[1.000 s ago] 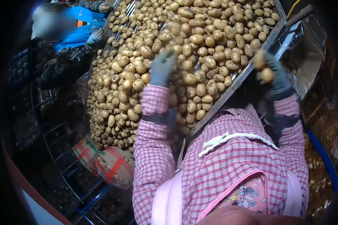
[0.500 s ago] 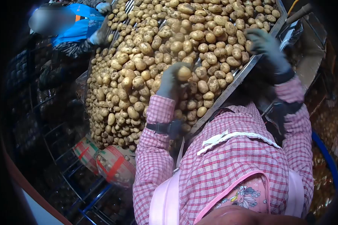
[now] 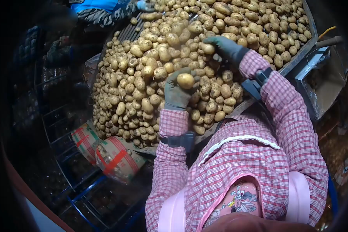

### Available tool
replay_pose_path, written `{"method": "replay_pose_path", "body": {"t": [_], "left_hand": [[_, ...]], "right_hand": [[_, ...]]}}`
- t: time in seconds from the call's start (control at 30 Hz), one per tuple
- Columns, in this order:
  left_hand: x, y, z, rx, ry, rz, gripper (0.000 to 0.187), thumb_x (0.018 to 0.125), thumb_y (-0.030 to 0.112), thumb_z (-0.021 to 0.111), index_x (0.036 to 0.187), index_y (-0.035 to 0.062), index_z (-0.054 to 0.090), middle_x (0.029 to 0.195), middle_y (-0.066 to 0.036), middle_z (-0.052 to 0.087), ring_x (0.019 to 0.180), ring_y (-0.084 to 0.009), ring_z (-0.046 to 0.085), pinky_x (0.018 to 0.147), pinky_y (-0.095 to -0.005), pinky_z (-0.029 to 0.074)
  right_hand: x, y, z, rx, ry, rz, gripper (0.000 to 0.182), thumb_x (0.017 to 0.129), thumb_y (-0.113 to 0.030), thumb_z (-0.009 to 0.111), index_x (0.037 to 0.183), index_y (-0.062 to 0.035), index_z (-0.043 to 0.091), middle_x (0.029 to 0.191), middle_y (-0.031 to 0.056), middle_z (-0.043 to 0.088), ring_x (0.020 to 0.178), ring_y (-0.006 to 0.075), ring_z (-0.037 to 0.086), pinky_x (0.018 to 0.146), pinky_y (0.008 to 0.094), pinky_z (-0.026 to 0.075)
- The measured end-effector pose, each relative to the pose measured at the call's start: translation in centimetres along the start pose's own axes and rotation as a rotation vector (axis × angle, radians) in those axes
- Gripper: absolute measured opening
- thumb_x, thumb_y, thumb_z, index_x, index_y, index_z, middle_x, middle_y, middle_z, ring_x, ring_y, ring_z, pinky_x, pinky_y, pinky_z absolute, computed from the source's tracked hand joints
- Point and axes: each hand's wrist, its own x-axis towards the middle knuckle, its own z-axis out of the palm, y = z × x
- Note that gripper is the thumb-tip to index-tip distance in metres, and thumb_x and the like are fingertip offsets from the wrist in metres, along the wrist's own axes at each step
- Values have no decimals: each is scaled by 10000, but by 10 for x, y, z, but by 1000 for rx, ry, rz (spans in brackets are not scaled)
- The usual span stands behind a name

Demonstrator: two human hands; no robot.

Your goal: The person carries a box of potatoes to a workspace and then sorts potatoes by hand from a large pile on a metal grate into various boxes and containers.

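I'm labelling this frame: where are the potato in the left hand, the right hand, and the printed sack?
potato (image 3: 185, 81), head view, its lit top.
right hand (image 3: 225, 47), head view, glove back.
printed sack (image 3: 114, 156), head view, red stripe.

This is a potato sorting or packing line, somewhere like a farm shed or produce warehouse. A wide sloping table (image 3: 297, 58) with a metal edge is heaped with hundreds of loose potatoes (image 3: 150, 77), far more than any home or shop counter holds. At its lower end stands a printed sack (image 3: 112, 158) with red stripes. Blue metal framing (image 3: 85, 193) runs beneath. The person wears work gloves, a checked smock and an apron, and a co-worker's gloved hand (image 3: 145, 5) reaches in from the far side. The surroundings are dim and cluttered.
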Motion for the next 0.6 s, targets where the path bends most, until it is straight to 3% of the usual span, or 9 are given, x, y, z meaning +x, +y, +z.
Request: {"method": "replay_pose_path", "body": {"t": [0.03,0.13,0.23,0.27,0.37,0.43,0.5,0.57,0.6], "left_hand": [[3,-1,-6,-61,-31,-23,488,1036,439,479,1174,-8,620,1058,-203,696,979,-379,699,693,-444,602],[8,-4,9,-100,-20,-9,457,1031,413,500,1158,-9,620,974,-161,692,945,-341,699,643,-388,592],[38,-13,-12,-249,-363,-132,441,1028,401,505,1130,-11,624,921,-150,679,839,-291,692,605,-330,574],[25,-12,9,-66,-114,-56,393,1016,354,528,1107,-15,628,938,-147,670,749,-256,669,585,-305,562],[24,-23,35,166,84,75,358,992,298,564,1130,-25,633,987,-154,672,735,-266,678,609,-330,587],[26,-40,40,244,70,190,372,964,256,609,1215,-19,613,1027,-160,671,808,-276,689,711,-379,619],[37,-44,47,-52,89,10,387,958,245,620,1259,2,603,1013,-156,672,841,-280,692,762,-407,624],[34,-68,72,103,91,71,380,943,260,654,1267,69,603,1069,-113,637,943,-243,669,779,-382,611],[6,-75,121,209,134,-67,366,985,276,589,1284,65,597,1196,-121,607,1074,-230,631,905,-364,563]], "right_hand": [[-9,9,-2,260,10,43,290,1011,-306,552,1044,-31,640,918,85,713,656,162,684,482,262,552],[-23,38,-23,366,-126,-6,375,1056,-282,453,1137,40,628,1002,119,721,683,182,697,544,270,591],[-55,40,-30,410,-246,38,402,1058,-282,437,1091,54,654,1022,138,714,714,195,702,564,281,598],[-63,37,-26,366,-154,47,401,1056,-267,432,1029,51,675,956,141,712,705,198,700,572,279,595],[-81,42,-20,210,-64,-130,373,1052,-252,438,1025,38,671,860,129,702,676,195,694,584,280,593],[-80,54,-30,324,-80,-53,333,1055,-255,466,1022,11,664,855,107,691,599,178,674,523,274,572],[-84,55,-30,483,-37,115,312,1054,-268,491,1055,-1,652,895,100,687,582,174,669,490,272,559],[-105,55,-26,214,-162,-25,318,1026,-303,574,1198,-37,601,909,67,697,561,159,659,452,241,529],[-109,66,-16,330,-126,-92,301,1027,-290,582,1207,-49,602,995,63,685,755,140,658,599,250,549]]}}
